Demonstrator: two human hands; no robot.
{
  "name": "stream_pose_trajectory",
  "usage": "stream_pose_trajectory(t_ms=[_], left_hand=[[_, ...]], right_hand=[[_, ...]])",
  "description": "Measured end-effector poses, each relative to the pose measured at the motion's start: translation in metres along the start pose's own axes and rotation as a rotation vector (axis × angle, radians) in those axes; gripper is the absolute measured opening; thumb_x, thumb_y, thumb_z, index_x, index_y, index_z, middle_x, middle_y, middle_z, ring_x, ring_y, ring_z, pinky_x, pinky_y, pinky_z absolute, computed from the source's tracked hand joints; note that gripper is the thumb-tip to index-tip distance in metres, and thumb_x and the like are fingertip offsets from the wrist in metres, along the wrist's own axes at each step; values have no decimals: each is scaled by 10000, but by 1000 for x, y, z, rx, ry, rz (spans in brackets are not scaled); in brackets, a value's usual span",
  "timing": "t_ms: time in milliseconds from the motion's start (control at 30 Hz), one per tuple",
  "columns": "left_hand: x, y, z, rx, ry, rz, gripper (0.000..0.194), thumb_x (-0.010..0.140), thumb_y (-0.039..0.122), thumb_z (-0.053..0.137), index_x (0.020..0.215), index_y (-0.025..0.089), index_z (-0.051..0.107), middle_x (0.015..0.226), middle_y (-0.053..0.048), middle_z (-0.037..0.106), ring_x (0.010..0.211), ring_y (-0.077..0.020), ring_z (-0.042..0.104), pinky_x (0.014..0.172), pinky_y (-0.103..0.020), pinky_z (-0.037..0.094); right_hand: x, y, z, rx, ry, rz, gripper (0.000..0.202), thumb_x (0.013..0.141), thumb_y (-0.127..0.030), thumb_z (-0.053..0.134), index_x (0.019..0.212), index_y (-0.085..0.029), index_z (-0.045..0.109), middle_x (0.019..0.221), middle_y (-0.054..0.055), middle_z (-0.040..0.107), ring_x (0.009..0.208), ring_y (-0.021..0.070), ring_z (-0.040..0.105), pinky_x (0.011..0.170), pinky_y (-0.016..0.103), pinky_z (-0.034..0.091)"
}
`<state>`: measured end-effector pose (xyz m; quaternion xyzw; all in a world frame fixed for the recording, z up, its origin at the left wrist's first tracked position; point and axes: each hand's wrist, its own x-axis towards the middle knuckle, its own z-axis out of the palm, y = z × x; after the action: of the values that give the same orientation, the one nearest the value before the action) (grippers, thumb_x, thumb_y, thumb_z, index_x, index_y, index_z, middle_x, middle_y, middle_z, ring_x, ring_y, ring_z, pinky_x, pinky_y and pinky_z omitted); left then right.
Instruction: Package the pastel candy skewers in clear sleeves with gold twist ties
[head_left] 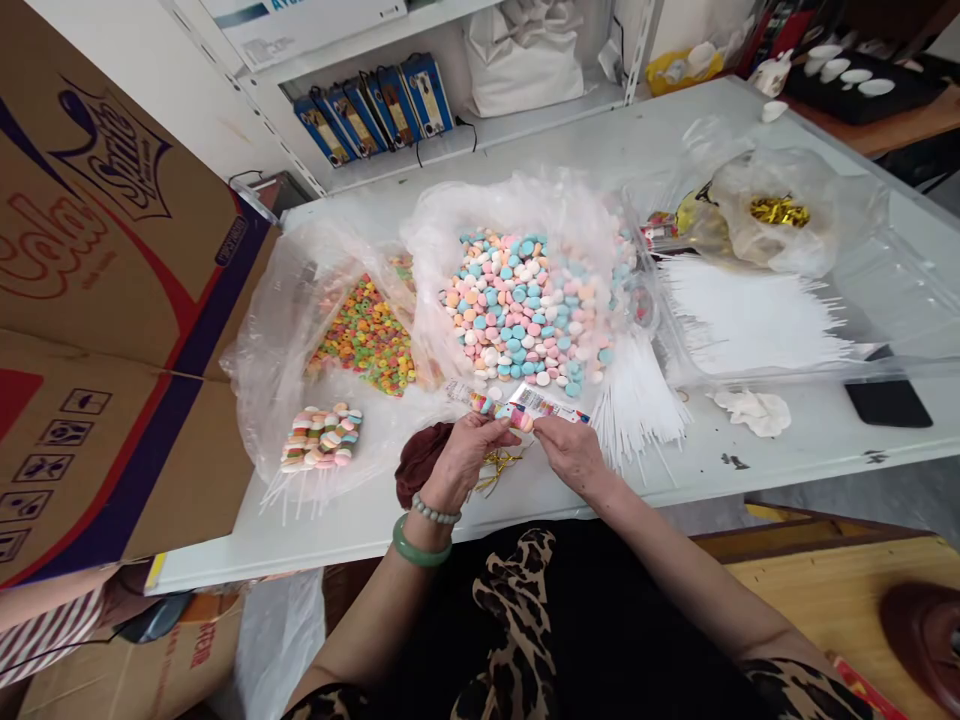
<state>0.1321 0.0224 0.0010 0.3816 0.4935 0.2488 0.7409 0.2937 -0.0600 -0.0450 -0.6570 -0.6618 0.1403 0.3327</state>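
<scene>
A short row of pastel candies, a candy skewer (504,410), spans the gap between my hands. My left hand (469,452) has its fingers closed round the left part of the row, and my right hand (571,455) pinches its right end. Any stick inside is hidden. Right behind the fingers lie printed clear wrappers (551,404). Beyond them, a plastic bag spills pink, blue and white candies (517,310). Gold twist ties (496,468) lie under my left hand, beside a dark red cloth (420,460). White sticks (637,405) fan out to the right.
Left of me, a bag holds ring gummies (367,335), with finished candy skewers (322,435) stacked in front. A tall cardboard box (135,300) borders the left side. At right are a tray of white sticks (750,315), crumpled tissue (752,411) and a black phone-like slab (889,392).
</scene>
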Motion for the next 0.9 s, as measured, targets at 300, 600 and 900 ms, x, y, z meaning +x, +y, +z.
stream_pose_trajectory(t_ms=[300, 600, 900], left_hand=[[3, 0, 2, -373, 26, 123, 324, 662, 278, 834, 938, 169, 703, 931, -30, 708, 821, -134, 651, 832, -298, 510], [1, -9, 21, -252, -30, 187, 264, 661, 337, 825, 721, 142, 657, 671, 12, 610, 631, -83, 531, 679, -222, 456], [4, -31, 22, -290, 0, 100, 360, 695, 471, 781, 733, 142, 641, 686, -4, 622, 609, -106, 540, 643, -259, 451]], right_hand=[[5, -8, 1, 191, 20, 64, 246, 926, -242, 452, 891, -216, 694, 809, 34, 713, 721, 156, 616, 647, 250, 393], [13, -29, 9, 1033, -95, 659, 151, 690, -313, 606, 773, -211, 682, 558, -36, 541, 510, 121, 452, 511, 246, 321], [11, -32, 15, 761, 35, 529, 138, 758, -306, 570, 750, -226, 682, 655, -35, 608, 665, 139, 536, 678, 262, 412]])
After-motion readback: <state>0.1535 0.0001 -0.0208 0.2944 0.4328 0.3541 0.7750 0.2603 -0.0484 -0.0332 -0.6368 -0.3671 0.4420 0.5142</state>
